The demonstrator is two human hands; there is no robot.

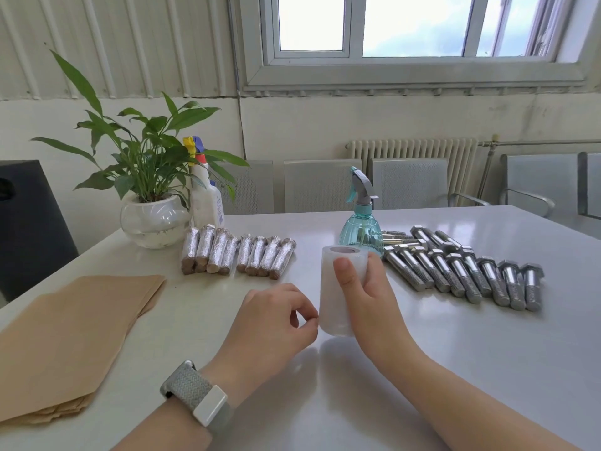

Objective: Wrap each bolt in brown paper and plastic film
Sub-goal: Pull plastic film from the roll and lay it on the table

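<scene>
One right hand (364,297) grips film roll (338,288) upright.

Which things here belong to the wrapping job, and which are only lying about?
For the job: bare steel bolts; stack of brown paper sheets; white roll of plastic film; wrapped bolts.

Lying about: teal spray bottle; white spray bottle; potted green plant.

- Paper (70,340) on table (455,369), front left.
- Wrapped bolts (239,252) in a row behind it, right of plant (153,219).
- Film roll (338,291) at centre, sprayer (362,222) behind.
- Bare bolts (465,271) in a row, right.
</scene>
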